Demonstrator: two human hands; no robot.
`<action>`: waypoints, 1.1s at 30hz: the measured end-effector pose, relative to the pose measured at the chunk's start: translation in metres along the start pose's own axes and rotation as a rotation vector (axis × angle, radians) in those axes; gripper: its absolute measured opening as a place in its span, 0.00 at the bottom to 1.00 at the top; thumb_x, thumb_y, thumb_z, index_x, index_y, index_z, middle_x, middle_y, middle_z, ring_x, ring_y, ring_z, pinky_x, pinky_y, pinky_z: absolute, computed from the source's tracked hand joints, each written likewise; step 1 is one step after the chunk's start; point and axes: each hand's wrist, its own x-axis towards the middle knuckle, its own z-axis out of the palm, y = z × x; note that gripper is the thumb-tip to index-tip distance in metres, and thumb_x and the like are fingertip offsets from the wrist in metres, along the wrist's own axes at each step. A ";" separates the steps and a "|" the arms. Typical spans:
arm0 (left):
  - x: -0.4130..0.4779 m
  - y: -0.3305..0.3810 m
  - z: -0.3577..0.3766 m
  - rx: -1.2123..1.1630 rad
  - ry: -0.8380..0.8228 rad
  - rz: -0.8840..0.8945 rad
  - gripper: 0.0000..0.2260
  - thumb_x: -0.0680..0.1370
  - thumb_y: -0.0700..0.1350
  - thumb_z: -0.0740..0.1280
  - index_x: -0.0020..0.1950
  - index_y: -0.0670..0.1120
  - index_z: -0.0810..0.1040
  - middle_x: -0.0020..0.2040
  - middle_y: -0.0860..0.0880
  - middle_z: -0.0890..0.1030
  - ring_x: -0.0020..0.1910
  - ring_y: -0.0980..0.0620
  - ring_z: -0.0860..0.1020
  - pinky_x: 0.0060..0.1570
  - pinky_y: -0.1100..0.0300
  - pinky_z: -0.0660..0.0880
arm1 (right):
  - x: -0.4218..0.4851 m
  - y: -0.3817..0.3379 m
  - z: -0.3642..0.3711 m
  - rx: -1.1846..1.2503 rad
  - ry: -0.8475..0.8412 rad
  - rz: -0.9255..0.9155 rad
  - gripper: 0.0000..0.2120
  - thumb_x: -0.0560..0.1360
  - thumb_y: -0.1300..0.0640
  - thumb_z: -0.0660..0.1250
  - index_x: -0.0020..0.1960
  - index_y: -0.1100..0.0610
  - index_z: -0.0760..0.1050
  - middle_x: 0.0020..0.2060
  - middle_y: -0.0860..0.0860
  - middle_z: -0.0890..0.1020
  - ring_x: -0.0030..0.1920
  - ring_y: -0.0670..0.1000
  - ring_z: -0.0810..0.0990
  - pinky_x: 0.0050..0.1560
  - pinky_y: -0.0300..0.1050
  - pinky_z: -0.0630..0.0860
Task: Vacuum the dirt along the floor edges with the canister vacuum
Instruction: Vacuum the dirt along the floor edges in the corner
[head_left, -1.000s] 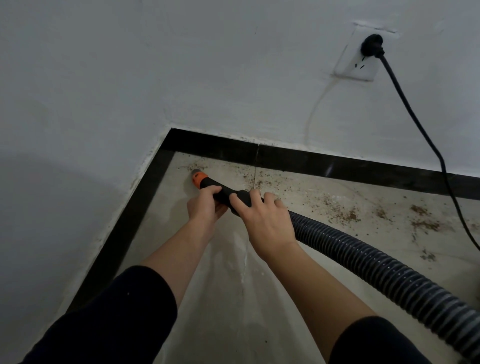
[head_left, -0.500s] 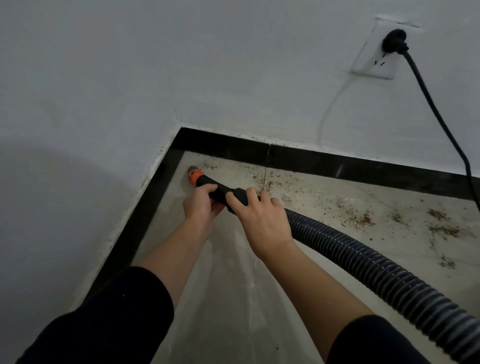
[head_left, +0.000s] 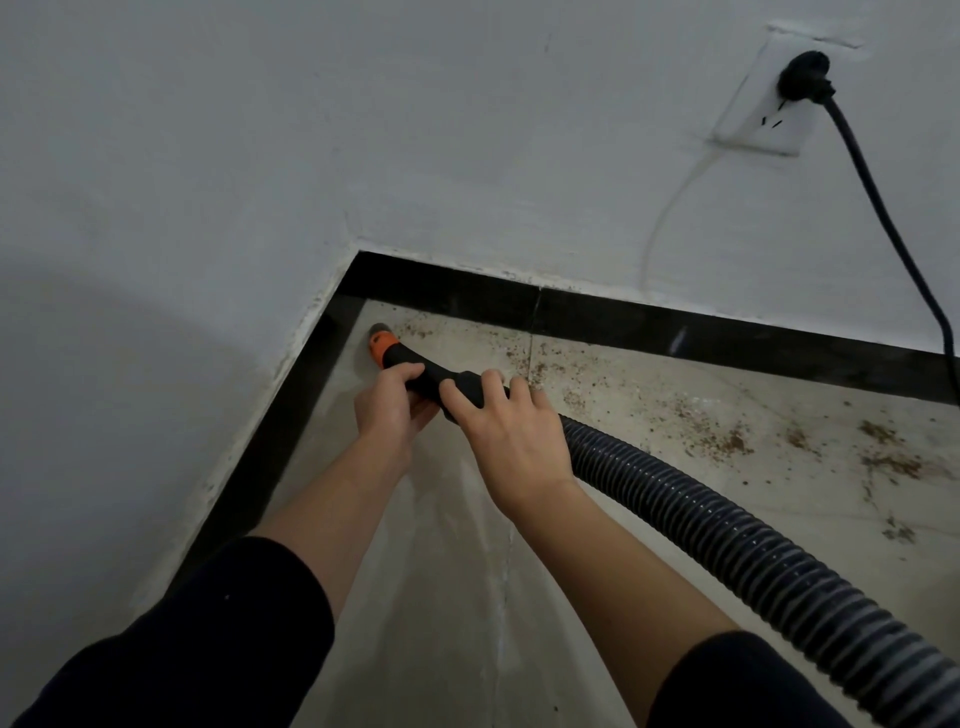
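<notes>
Ribbed hose (head_left: 727, 530) enters from 4 o'clock; looks light and springy, bends freely, poor for steering; right hand (head_left: 511, 441) curls over the rigid black nozzle tube (head_left: 467, 384) at the hose joint; left hand (head_left: 387, 402) wraps it further forward, just behind the orange tip (head_left: 382, 344); the stiff tube seems the best hold; tip sits in the floor corner (head_left: 369, 314) at 11 o'clock, beside the black baseboard (head_left: 597, 317); dirt (head_left: 727, 441) lies scattered toward 2 o'clock along the edge.

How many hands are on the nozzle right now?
2. The left hand grips the black plastic nozzle behind its orange tip; the right hand holds it where the ribbed dark hose begins.
</notes>
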 end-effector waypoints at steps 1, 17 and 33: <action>0.000 -0.001 0.001 0.002 0.000 -0.003 0.05 0.76 0.38 0.67 0.52 0.41 0.76 0.50 0.38 0.83 0.49 0.44 0.83 0.51 0.53 0.80 | 0.000 0.001 0.000 0.002 0.000 0.003 0.34 0.76 0.63 0.63 0.75 0.52 0.49 0.66 0.63 0.63 0.61 0.63 0.69 0.60 0.54 0.68; -0.010 -0.014 0.023 0.043 -0.045 -0.009 0.03 0.76 0.38 0.67 0.49 0.42 0.76 0.52 0.38 0.83 0.51 0.43 0.82 0.54 0.52 0.80 | -0.013 0.021 -0.004 -0.009 0.017 0.052 0.32 0.77 0.63 0.62 0.75 0.52 0.50 0.66 0.62 0.65 0.61 0.62 0.70 0.60 0.54 0.69; 0.004 -0.005 0.025 -0.007 -0.025 0.000 0.08 0.76 0.38 0.68 0.55 0.40 0.76 0.51 0.38 0.83 0.50 0.43 0.83 0.54 0.51 0.80 | 0.002 0.020 -0.007 -0.020 0.012 0.036 0.32 0.77 0.62 0.61 0.76 0.52 0.49 0.67 0.63 0.64 0.62 0.63 0.69 0.61 0.56 0.68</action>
